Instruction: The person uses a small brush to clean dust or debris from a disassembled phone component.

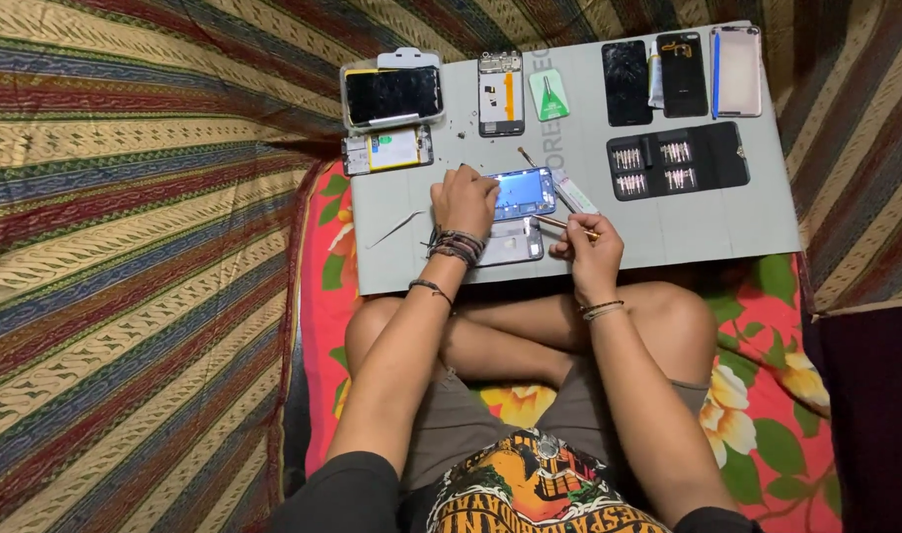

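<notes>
I sit cross-legged before a grey work mat (727,222). My left hand (464,200) rests on an opened phone frame (523,191) with a blue inner plate, pinning its left end to the mat. My right hand (591,247) pinches a thin screwdriver (561,223) whose tip points left toward the phone's lower edge. A grey back cover (512,242) lies just below the phone, between my two hands. Cord bracelets circle both wrists.
Along the mat's far edge lie a phone with a dark screen (392,94), a circuit board part (388,152), a bare phone frame (500,92), a green pick (549,97), further phones (683,72), and an open black screwdriver-bit case (678,160). Tweezers (396,228) lie left. Striped cloth surrounds everything.
</notes>
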